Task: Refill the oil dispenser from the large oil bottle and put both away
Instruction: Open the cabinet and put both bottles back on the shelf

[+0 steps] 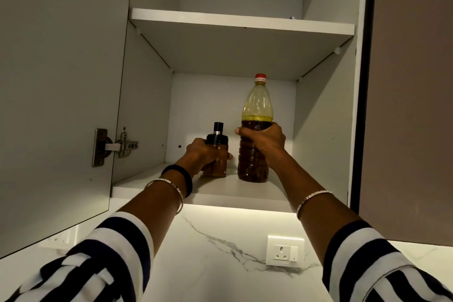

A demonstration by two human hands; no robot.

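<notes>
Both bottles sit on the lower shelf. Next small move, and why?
Probably release both: the black-topped amber oil dispenser in the left hand looks full, and the large red-capped plastic oil bottle in the right hand stands upright on the white cabinet shelf.

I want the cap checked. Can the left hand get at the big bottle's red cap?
Probably not yet: the left hand grips the oil dispenser; otherwise the red cap stands unobstructed.

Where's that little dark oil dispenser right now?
In the head view, the oil dispenser sits on the open cabinet's bottom shelf, just left of the large oil bottle, with the left hand gripping it.
</notes>
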